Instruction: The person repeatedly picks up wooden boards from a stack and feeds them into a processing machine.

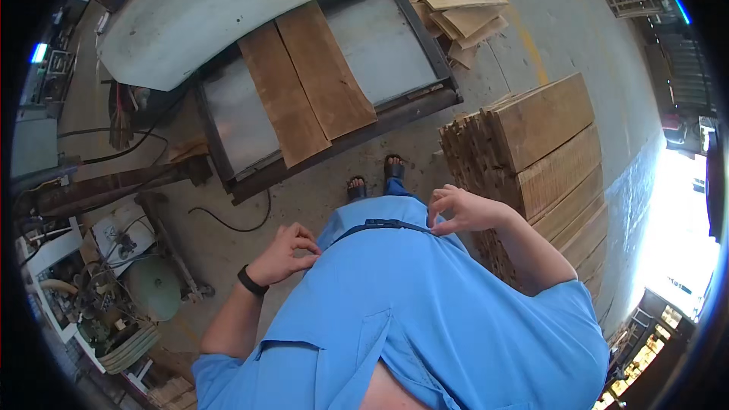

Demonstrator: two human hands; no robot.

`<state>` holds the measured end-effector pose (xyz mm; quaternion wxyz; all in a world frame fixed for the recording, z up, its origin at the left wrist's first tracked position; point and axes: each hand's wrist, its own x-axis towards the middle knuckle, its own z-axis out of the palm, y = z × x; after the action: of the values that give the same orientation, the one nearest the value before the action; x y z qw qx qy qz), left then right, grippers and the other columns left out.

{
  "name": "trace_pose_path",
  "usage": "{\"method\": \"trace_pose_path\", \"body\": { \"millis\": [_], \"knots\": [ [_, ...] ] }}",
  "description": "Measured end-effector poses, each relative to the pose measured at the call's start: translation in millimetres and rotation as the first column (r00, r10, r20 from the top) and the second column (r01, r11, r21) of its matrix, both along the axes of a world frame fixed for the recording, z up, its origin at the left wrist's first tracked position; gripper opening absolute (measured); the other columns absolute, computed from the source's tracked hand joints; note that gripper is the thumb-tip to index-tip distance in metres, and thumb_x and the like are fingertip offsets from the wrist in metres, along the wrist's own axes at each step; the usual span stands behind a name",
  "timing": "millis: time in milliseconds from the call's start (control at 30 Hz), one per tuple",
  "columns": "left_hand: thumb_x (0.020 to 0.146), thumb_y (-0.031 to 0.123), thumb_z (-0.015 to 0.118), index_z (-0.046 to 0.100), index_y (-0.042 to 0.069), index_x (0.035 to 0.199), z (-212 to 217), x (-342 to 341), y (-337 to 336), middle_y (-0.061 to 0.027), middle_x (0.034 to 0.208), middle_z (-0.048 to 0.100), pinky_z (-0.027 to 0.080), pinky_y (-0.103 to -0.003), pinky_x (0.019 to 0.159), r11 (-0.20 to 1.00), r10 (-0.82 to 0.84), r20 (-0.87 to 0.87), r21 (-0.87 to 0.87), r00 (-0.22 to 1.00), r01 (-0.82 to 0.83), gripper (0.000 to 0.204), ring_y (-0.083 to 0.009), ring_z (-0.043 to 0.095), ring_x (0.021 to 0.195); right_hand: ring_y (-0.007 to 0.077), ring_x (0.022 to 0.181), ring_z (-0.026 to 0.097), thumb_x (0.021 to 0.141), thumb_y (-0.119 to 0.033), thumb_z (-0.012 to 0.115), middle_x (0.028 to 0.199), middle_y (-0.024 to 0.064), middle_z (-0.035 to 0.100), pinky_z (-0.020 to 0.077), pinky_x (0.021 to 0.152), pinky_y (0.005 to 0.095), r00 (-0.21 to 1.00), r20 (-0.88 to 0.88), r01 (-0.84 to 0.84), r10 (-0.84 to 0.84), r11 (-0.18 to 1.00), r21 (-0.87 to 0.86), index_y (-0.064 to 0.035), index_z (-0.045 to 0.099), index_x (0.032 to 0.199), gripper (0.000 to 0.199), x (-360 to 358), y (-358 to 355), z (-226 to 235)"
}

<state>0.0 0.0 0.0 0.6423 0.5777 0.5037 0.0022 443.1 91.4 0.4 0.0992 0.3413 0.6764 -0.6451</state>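
Observation:
I wear a blue shirt (pixel 380 273) with a black strap (pixel 386 223) and buckle across the waist. At its left side, my left hand (pixel 285 253), with a black band on the wrist, has its fingers curled and closed against the shirt's edge. My right hand (pixel 463 211) is bent in a pinch at the right end of the strap, thumb and fingertips close on the shirt cloth there. Ahead, two brown wooden sheets (pixel 326 68) lie side by side across a metal-topped press bed (pixel 380 26). Neither hand touches them.
A tall stack of wooden sheets (pixel 558 144) stands close on my right. Loose sheets (pixel 463 11) lie beyond the press. A large pale curved panel (pixel 228 0) overhangs the bed. Machinery (pixel 114 250) and a black cable (pixel 235 228) are on the left.

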Motion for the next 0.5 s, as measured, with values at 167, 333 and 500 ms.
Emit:
{"method": "trace_pose_path", "body": {
  "millis": [167, 333, 500],
  "knots": [
    [0.082, 0.034, 0.082, 0.081, 0.014, 0.101, 14, 3, -1, -0.0068, 0.119, 0.058, 0.035, -0.044, 0.113, 0.998, 0.016, -0.006, 0.067, 1.000, -0.015, 0.028, -0.0299, 0.046, 0.121, 0.0268, 0.121, 0.052, 0.089, -0.035, 0.079, 0.113, 0.0072, 0.062, 0.0380, 0.108, 0.0412, 0.980, -0.156, 0.127, -0.124, 0.992, 0.007, -0.0106, 0.077, 0.102, 0.028, 3, -2, 6],
    [0.081, 0.028, 0.081, 0.080, 0.013, 0.095, 0, 10, -16, -0.0052, 0.118, 0.058, 0.034, -0.044, 0.112, 0.977, 0.020, -0.115, 0.213, 0.993, 0.005, 0.021, -0.0288, 0.046, 0.121, 0.0271, 0.122, 0.052, 0.087, -0.033, 0.076, 0.113, 0.0074, 0.062, 0.0346, 0.112, 0.0436, 0.996, -0.089, 0.037, -0.028, 0.994, 0.102, -0.0110, 0.077, 0.101, 0.026, -13, -18, 20],
    [0.078, 0.022, 0.080, 0.078, 0.013, 0.084, -18, 18, -28, -0.0021, 0.116, 0.059, 0.033, -0.044, 0.110, 0.942, 0.083, -0.245, 0.336, 0.966, 0.004, 0.011, -0.0294, 0.047, 0.117, 0.0267, 0.125, 0.052, 0.085, -0.030, 0.073, 0.116, 0.0082, 0.063, 0.0315, 0.115, 0.0456, 0.997, 0.082, -0.024, -0.001, 0.949, 0.315, -0.0112, 0.077, 0.101, 0.025, -29, -37, 12]
  ]
}}
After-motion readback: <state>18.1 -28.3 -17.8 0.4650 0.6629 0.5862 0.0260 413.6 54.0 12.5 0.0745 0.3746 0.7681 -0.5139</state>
